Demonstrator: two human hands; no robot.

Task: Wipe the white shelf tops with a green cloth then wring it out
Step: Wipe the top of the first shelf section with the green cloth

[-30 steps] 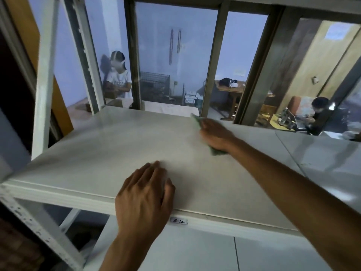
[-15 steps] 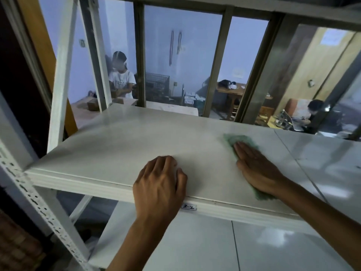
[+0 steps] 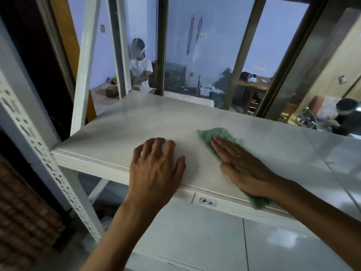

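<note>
The right hand (image 3: 246, 169) lies flat on the green cloth (image 3: 218, 135), fingers straight and together, pressing it against the white shelf top (image 3: 136, 122). The cloth lies under the palm, one end showing past the fingertips and the other at the front edge of the shelf beside the wrist. The left hand (image 3: 156, 169) rests on the same shelf top near its front edge, just left of the cloth and apart from it; its grip is loose, fingers bent a little and holding nothing. A small label (image 3: 207, 201) sits on the front lip of the shelf between the two wrists; its writing looks like "3-2", though it is blurred. A perforated white upright (image 3: 39, 149) carries the shelf's left corner. A lower shelf (image 3: 195, 237) shows beneath.
</note>
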